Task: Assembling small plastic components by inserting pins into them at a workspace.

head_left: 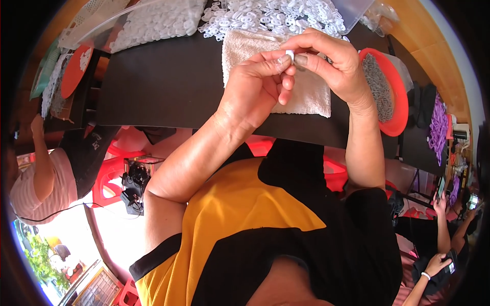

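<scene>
Both hands meet above a beige towel (311,102) on the dark table. A small white plastic piece (290,54) is pinched between the thumb and fingers of my left hand (247,84), palm partly turned up. From the right, my right hand (339,64) closes its thumb and forefinger around the same piece. Whether those right fingers also hold something smaller is hidden. Just beyond the towel lies a loose heap of white plastic pieces (275,18), oval with holes. To the right, a red tray (402,102) carries many thin grey screw-like parts (378,84).
A clear bag (158,25) full of white pieces lies at the back left. Another red tray (74,76) stands farther left, near a seated person (48,178). Purple parts (437,127) lie at the far right. At the lower right, another person's hand (439,265) holds a phone.
</scene>
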